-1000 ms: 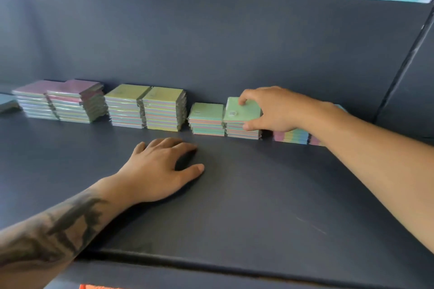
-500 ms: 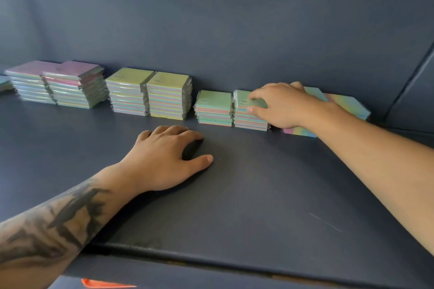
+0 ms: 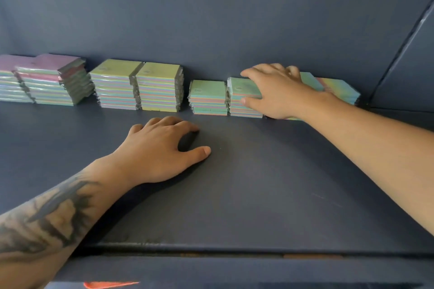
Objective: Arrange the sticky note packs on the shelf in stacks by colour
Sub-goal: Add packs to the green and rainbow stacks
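Sticky note packs stand in a row along the back of the dark shelf [image 3: 270, 183]. From the left: two pink-topped stacks [image 3: 44, 80], two yellow-topped stacks [image 3: 138, 84], two green-topped stacks [image 3: 209, 97]. My right hand [image 3: 274, 91] lies over the right green stack [image 3: 242, 91], fingers on its top and thumb against its front, gripping the upper pack. Behind my wrist lie loose packs [image 3: 338, 89], partly hidden. My left hand [image 3: 162, 150] rests flat on the shelf in front of the stacks, holding nothing.
The shelf's back wall [image 3: 211, 19] rises right behind the stacks. A side panel [image 3: 408, 77] closes the right end. The shelf's front edge [image 3: 211, 248] runs across the bottom, with something orange [image 3: 105, 284] below it.
The green pack in my right hand has come down onto the right green stack, and the hand has settled over it. The view has tilted downward. My left hand has stayed in place.
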`<action>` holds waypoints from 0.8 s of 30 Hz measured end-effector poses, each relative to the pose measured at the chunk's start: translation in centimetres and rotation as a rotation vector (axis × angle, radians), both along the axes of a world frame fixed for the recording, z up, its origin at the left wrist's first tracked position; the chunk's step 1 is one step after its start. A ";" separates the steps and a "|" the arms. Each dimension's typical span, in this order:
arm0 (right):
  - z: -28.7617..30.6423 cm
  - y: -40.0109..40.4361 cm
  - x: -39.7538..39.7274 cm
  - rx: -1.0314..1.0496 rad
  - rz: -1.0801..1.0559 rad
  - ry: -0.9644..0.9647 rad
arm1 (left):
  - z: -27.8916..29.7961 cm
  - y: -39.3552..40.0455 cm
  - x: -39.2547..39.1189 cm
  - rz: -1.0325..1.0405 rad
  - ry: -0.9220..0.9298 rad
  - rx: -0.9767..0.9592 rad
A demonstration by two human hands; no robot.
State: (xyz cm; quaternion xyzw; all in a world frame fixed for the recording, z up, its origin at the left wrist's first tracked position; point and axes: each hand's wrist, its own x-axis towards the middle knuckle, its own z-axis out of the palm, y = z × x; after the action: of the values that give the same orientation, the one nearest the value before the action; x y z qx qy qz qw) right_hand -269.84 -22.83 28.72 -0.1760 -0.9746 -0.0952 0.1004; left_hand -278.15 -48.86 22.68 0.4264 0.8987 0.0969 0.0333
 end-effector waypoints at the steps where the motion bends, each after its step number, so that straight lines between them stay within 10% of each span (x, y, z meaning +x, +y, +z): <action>1: -0.1 -0.4 0.6 0.003 0.007 0.028 | 0.0 -0.3 0.2 -0.001 -0.001 0.005; 18: -8.8 -3.2 36.6 -0.402 0.100 0.070 | -2.6 1.7 28.4 0.061 0.208 -0.056; 24: -10.8 -0.1 52.3 -0.613 0.055 0.186 | -3.8 6.7 44.4 -0.148 0.031 -0.059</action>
State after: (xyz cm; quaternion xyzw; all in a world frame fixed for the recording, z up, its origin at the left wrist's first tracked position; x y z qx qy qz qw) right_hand -217.53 -22.92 17.90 -0.1798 -0.9489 0.2219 0.1341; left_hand -233.77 -42.14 18.92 0.4918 0.8677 0.0611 0.0389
